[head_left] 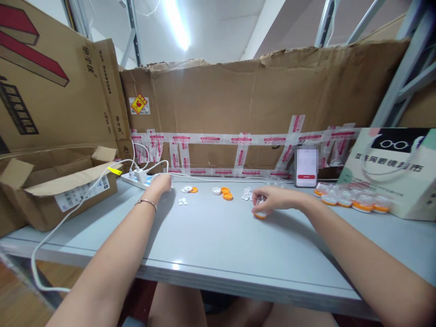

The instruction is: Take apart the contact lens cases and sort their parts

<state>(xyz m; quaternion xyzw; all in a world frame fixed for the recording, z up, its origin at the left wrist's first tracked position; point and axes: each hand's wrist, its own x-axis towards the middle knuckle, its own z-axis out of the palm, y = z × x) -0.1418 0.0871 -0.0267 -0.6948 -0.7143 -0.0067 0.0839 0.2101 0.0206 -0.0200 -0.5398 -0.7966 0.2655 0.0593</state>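
Near field: both forearms reach across the grey tabletop [218, 245], well past its front edge. A thin bracelet [146, 203] sits on the left wrist.

Right hand [272, 200]: palm down, fingers arched over a small case [260, 215] with an orange base. The case stands on the tabletop, right of centre. The fingertips pinch it from above, and the grip covers most of it.

Risk 1: the hold is by the fingertips only. In my judgement a slip could send the case skidding into the small packets [246, 195] just beyond it.

Risk 2: loose white pieces [183, 200], a white ring [188, 189] and orange lids [226, 194] lie unconfined between the hands. A sweep of either wrist could scatter them.

Left hand [161, 183]: arm almost fully extended, fingers curled under, set at the far left just beside the power strip [138, 179]. Whether it holds anything cannot be determined.

Risk 3: the white cable [68, 213] trails from the strip past the left forearm and off the tabletop edge. If the arm snagged it, the strip could be dragged through the loose pieces.

Far field:
- A row of like cases [354, 202] stands to the right, before a printed box [391, 172].
- A phone [305, 167] leans on the taped cardboard wall [238, 100].
- An open carton [51, 181] sits at the left.
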